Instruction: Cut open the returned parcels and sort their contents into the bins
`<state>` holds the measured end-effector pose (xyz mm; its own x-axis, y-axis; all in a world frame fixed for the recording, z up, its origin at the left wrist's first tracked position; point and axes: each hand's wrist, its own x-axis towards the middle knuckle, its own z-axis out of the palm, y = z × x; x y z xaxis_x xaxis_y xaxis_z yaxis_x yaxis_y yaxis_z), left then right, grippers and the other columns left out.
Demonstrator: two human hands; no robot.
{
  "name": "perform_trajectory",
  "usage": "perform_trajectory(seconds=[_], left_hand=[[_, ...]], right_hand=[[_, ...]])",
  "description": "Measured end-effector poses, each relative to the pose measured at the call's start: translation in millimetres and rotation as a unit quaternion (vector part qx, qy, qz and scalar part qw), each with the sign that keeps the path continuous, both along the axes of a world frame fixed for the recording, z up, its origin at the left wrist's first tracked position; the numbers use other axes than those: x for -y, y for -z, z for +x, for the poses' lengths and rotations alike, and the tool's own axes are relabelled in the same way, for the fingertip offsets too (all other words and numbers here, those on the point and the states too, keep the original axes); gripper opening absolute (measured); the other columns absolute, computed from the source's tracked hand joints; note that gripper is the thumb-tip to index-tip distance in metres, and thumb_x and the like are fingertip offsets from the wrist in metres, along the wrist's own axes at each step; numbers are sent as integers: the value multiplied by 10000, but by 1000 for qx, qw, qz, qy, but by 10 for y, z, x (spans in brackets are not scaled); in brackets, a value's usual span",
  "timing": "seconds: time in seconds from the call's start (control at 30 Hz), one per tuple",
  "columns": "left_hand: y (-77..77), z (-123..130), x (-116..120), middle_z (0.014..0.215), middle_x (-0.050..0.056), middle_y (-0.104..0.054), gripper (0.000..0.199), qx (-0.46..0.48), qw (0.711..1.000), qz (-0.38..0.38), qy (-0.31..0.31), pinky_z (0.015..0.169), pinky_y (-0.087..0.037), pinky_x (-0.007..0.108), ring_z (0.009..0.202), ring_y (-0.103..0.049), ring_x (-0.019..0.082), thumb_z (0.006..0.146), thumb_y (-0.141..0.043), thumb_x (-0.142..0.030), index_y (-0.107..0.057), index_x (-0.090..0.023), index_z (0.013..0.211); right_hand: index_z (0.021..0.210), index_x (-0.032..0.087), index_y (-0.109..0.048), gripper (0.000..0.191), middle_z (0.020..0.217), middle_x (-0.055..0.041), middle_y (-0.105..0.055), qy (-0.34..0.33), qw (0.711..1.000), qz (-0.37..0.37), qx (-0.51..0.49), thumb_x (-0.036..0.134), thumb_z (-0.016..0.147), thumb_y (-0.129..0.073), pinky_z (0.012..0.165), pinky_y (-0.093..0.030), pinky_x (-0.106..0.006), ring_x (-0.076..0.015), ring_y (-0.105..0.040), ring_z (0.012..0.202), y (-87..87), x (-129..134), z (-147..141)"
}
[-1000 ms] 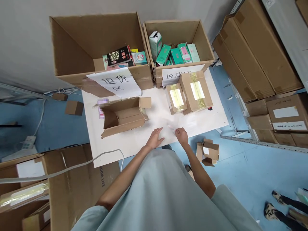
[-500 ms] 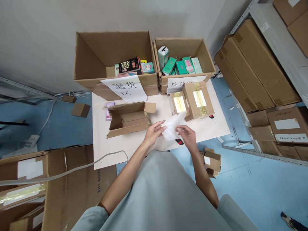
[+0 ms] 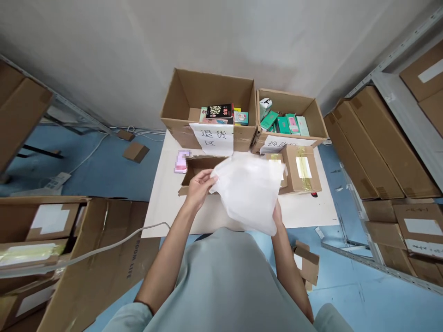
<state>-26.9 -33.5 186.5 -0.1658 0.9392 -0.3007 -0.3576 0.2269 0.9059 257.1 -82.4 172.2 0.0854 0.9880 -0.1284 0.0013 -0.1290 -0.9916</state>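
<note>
A thin white packing sheet (image 3: 247, 189), crinkled and slightly see-through, is spread out above the front of the table. My left hand (image 3: 199, 186) pinches its upper left edge between thumb and fingers. At its right side, my right hand (image 3: 277, 214) is mostly behind the sheet; only the edge of that hand shows and its fingers are hidden. Beneath and behind the sheet stands an open cardboard box (image 3: 188, 179), partly covered from view. A small pink and purple item (image 3: 182, 162), blurred out, lies left of this box.
Two open cartons with paper signs, a larger one (image 3: 176, 131) and a smaller one (image 3: 316, 122), hold small product boxes at the back. Taped parcels (image 3: 304, 170) stand right on the table (image 3: 155, 216). A grey cable (image 3: 114, 245) crosses at left. Boxed shelves (image 3: 391, 147) flank the right.
The white sheet has been unfolded from a small bunch into a wide spread. My left hand has moved left, and my right hand has gone behind the sheet. The view has shifted.
</note>
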Motion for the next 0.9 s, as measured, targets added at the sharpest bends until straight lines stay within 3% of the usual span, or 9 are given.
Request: perform_trajectory(seconds=[0.07,0.17,0.23,0.3,0.37,0.47,0.57,0.73,0.9], left_hand=[[85,-126,65,1035,73,-807,395,-109,993,38,-3,732,-610,292,896,-734,208,682,-941,-424,-806,-194,973],[150,-238,168,1030,60,-739,195,-245,965,93,-22,766,-602,292,921,-704,198,761,-798,-350,-829,-215,898],[150,-265,216,1014,49,-691,178,-291,950,95,-58,703,-570,264,848,-670,167,801,-716,-289,-841,-224,910],[124,-276,236,988,46,-663,200,-314,941,87,-94,658,-542,246,812,-647,156,820,-671,-238,-841,-220,925],[85,-289,229,980,50,-656,201,-318,937,90,-114,665,-554,243,852,-659,170,826,-657,-203,-830,-215,926],[7,-336,188,1026,62,-652,198,-298,941,112,-111,734,-611,257,966,-693,195,849,-656,-188,-818,-209,960],[-107,-419,130,1056,64,-628,184,-286,940,157,-98,784,-637,265,1018,-705,196,896,-666,-199,-810,-208,1010],[-384,-629,9,1081,70,-653,234,-359,897,235,-106,831,-637,283,1047,-712,196,929,-625,-129,-815,-220,1030],[-682,-910,-122,1065,65,-693,280,-421,853,268,-150,858,-632,292,1021,-716,185,926,-594,-92,-829,-219,1008]], right_hand=[[1197,264,-787,689,1096,-115,-812,-16,998,-32,-58,808,1085,-379,972,-677,-505,-331,-769,1151,-71,-27,-60],[1274,295,-745,644,1073,-95,-785,-30,987,-64,-145,841,974,-580,987,-675,-512,-311,-774,1079,-180,-104,-237],[1378,322,-688,658,1152,-77,-752,-45,986,-46,-151,750,886,-779,1023,-666,-469,-265,-756,1080,-215,-170,-477],[1495,337,-618,840,1298,-80,-706,-73,990,-22,-121,597,765,-944,1035,-658,-417,-228,-735,1105,-204,-251,-794],[1540,329,-603,921,1406,-94,-663,-107,992,-5,-73,471,710,-975,1000,-661,-380,-205,-731,1080,-165,-357,-1120],[1376,262,-740,606,1285,-82,-711,-143,989,29,5,401,793,-828,957,-656,-360,-187,-739,977,-151,-577,-1486],[1151,230,-826,347,1151,-61,-763,-149,981,87,84,344,848,-701,944,-644,-341,-193,-738,958,-296,-828,-1661],[1192,243,-826,354,1106,-40,-802,-126,963,181,153,299,891,-649,899,-627,-319,-198,-730,957,-696,-1101,-1756],[1105,242,-825,273,1026,-29,-811,-131,957,194,173,287,897,-654,880,-620,-325,-191,-728,884,-811,-1160,-1770]])
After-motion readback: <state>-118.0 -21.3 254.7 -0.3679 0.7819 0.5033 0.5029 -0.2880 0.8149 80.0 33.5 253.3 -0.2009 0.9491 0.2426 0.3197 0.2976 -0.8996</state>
